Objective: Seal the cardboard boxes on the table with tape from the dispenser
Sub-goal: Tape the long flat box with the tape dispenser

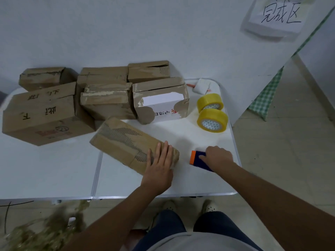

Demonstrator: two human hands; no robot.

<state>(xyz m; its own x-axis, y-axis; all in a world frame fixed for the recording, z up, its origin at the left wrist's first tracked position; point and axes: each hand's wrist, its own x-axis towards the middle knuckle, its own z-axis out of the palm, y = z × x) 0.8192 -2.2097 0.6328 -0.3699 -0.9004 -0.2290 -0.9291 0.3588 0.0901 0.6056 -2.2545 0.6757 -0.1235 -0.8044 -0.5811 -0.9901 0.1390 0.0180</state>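
Note:
A long brown cardboard box [123, 142] lies slanted on the white table [54, 169], its top paper torn. My left hand [159, 163] rests flat on the box's near end with straight fingers. To the right, my right hand [217, 156] grips a dark blue tool with an orange end [196, 157] lying on the table; most of the tool is hidden under the hand. Two rolls of yellowish clear tape [212, 120] lie beyond it near the table's right edge.
Several worn cardboard boxes [107, 98] crowd the back of the table, a large one [41, 116] at the left and a white-faced one [161, 104] in the middle. A white object [201, 86] lies at the back right corner. A heap of crumpled used tape [45, 230] sits on the floor at left.

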